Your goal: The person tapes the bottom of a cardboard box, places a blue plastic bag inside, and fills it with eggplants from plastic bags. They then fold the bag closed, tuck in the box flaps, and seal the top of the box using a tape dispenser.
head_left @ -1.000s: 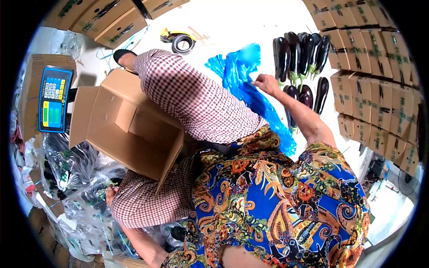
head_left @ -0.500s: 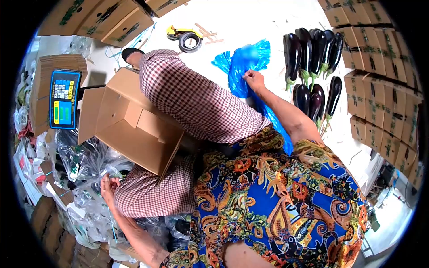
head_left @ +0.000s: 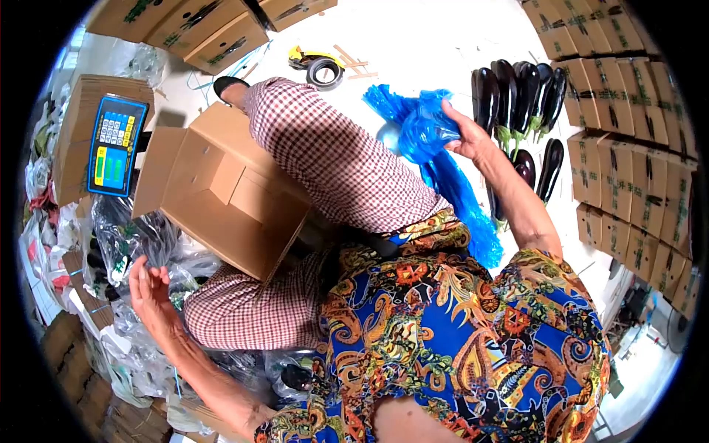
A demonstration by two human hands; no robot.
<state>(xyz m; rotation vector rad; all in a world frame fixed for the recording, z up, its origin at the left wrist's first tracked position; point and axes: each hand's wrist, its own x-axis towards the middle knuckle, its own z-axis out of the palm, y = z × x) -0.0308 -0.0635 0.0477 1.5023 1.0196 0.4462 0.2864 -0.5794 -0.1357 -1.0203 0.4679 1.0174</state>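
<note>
My right hand (head_left: pixel 467 134) is closed on a crumpled blue plastic bag (head_left: pixel 428 133), holding it above the white floor beside my knee. A long tail of blue plastic trails from it toward my hip. Just to the right, several dark purple eggplants (head_left: pixel 526 92) lie side by side; some lower ones are partly hidden by my right forearm. My left hand (head_left: pixel 151 295) is raised with fingers loosely spread and nothing in it, over clear plastic bags (head_left: pixel 118 244). Between my legs an open cardboard box (head_left: pixel 214 218) lies tilted, its inside bare in the visible part.
A digital scale display (head_left: pixel 117 144) stands at the left against flattened cardboard (head_left: pixel 74 140). A yellow tape dispenser (head_left: pixel 299 57) with a dark roll lies past my foot. Stacked printed cartons (head_left: pixel 620 170) line the right side; more cartons (head_left: pixel 199 29) stand at upper left.
My right hand has lifted and bunched the blue bag, shifting it to the right. My left hand has risen from beside my knee and opened. The whole view has shifted slightly.
</note>
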